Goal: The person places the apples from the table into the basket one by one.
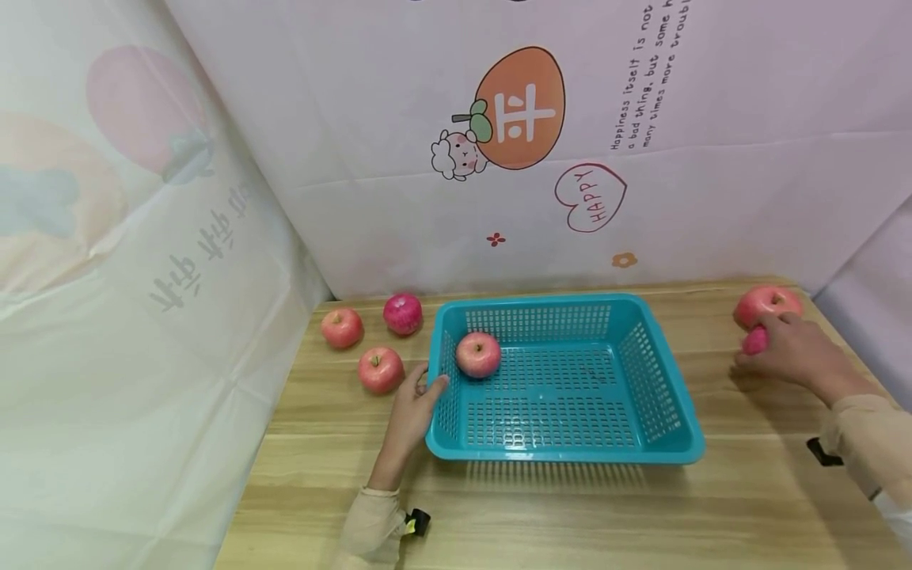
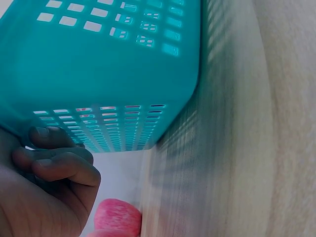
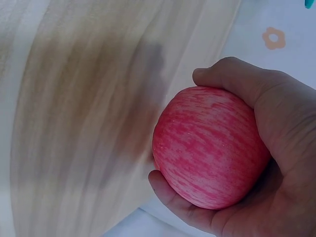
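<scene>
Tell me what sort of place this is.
Probably a makeshift recording booth rather than a lived-in room: cartoon-printed sheeting stands close behind and left of a wood-grain table, which holds a blue basket and several apples.

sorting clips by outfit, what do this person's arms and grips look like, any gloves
The left sleeve and right sleeve are plain beige, ending near the wrists. The left grip and right grip wear no gloves. A small black block shows at the left sleeve, with a yellow-green patch; another black block at the right.

One basket (image 1: 563,457) — and five apples (image 1: 478,356) (all told).
</scene>
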Demonstrator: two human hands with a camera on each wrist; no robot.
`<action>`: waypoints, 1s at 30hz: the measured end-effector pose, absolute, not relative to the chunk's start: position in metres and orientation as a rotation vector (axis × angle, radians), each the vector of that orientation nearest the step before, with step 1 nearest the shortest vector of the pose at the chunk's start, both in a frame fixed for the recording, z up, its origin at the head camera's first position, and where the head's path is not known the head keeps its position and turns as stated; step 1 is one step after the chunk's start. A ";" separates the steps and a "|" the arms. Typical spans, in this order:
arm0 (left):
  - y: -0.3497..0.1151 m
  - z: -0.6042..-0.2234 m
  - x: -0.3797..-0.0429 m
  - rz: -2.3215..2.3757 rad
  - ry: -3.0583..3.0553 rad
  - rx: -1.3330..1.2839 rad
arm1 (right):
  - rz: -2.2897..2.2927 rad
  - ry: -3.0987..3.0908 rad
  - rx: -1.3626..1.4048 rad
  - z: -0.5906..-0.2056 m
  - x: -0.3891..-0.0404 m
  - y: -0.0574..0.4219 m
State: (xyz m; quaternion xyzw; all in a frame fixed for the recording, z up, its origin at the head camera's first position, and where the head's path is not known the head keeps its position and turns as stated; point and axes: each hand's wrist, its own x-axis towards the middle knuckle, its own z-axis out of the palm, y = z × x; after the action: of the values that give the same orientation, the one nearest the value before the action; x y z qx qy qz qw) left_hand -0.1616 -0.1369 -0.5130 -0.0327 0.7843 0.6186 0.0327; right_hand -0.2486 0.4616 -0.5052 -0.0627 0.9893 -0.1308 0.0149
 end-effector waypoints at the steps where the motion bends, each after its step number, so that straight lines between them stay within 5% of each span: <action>1: -0.137 -0.513 -0.162 1.906 2.413 -0.101 | -0.404 3.083 -0.198 -0.504 -0.248 0.461; 30: -0.138 -0.512 -0.161 1.902 2.406 -0.099 | -0.312 3.198 -0.363 -0.460 -0.238 0.407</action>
State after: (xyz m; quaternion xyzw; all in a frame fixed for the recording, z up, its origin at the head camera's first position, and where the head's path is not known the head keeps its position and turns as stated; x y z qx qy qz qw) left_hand -0.1614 -0.1376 -0.5116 -0.0323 0.7835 0.6195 0.0365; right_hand -0.2381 0.4072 -0.4601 -0.1122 0.9879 -0.0963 -0.0458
